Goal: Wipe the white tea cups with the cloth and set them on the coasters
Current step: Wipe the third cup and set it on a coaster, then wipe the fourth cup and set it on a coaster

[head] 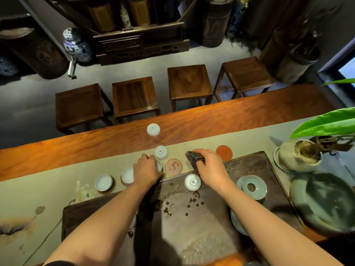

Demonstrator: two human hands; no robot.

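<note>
Grey runner (pixel 249 135): left hand (pixel 147 170) grips cup (pixel 159 166) (half hidden); right hand (pixel 209 167) clutches cloth (pixel 194 157).

A single wide-angle view from the person's head looks steeply down and forward, close above the dark rectangular tea tray (pixel 201 223) at the near edge. Both bare forearms enter from the bottom and reach away from the lens. The long reddish wooden table (pixel 221 120) runs left to right across mid-frame, and four square dark wooden stools (pixel 134 95) stand beyond it on the far side, bent by the lens.
</note>
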